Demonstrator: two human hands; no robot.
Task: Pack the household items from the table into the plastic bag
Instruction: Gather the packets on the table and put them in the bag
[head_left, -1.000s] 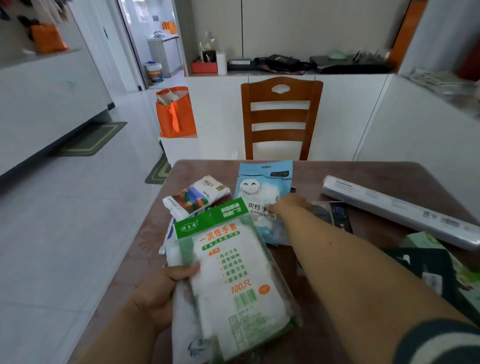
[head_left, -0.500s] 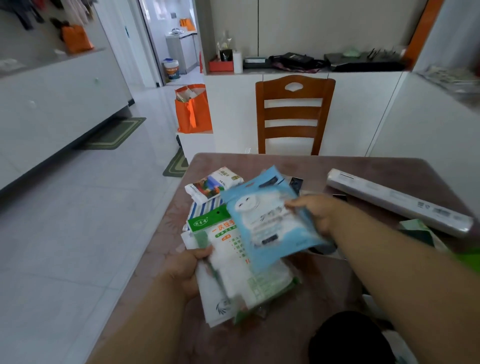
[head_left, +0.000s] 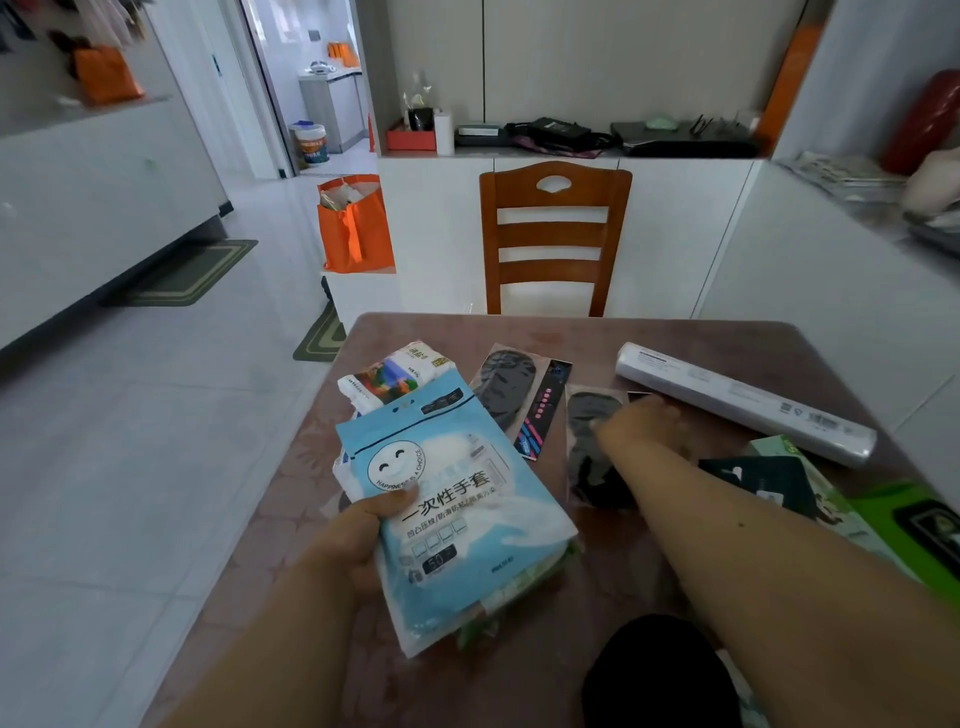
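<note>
My left hand (head_left: 358, 540) grips a stack of flat packets above the table's near left part. A light blue glove packet (head_left: 457, 514) with a smiley face lies on top. A green-edged packet (head_left: 483, 629) peeks out beneath it. My right hand (head_left: 641, 423) reaches forward over a clear packet with a black item (head_left: 589, 447) inside; its fingers touch the packet. A second such packet (head_left: 511, 387) lies further back. A small white tissue pack (head_left: 392, 374) sits behind the stack. A long clear-wrapped roll (head_left: 743, 400) lies at the right.
The brown table (head_left: 441, 332) stands before a wooden chair (head_left: 553, 234). Green and black packages (head_left: 810, 483) lie at the table's right edge. A black round object (head_left: 660, 670) is at the near edge. An orange bag (head_left: 356, 228) sits on a low white stand at the left.
My right hand laid the blue packet on the stack in my left hand, let go of it, and moved right and forward onto the black-item packet.
</note>
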